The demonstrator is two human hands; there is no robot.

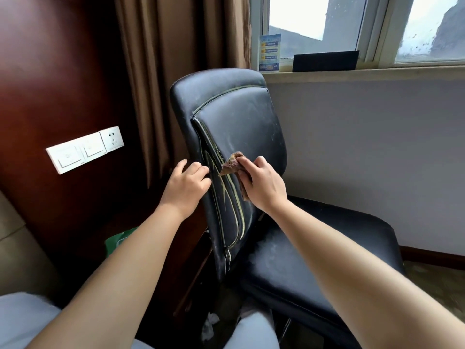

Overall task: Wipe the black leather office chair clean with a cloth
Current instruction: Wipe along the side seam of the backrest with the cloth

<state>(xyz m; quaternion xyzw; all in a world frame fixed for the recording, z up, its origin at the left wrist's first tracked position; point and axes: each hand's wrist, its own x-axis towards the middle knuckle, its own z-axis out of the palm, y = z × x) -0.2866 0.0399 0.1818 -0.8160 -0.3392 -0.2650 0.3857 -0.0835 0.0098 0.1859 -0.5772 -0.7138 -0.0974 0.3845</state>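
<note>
Curtain [161, 59] and wood panel [50, 71] crowd the chair's backrest [236, 117] from behind.

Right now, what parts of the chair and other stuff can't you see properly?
All in the head view:
- Chair base: hidden behind the seat and the person's arms.
- Much of the cloth: covered by the right hand.
- Left hand fingertips: wrapped behind the backrest edge.
- Leaflet print: too small to read.
- Green item: mostly behind the left arm.

I see white wall switches [84, 149] left of my left hand, brown curtains [161, 59] above it, a blue leaflet [269, 52] beyond.
</note>
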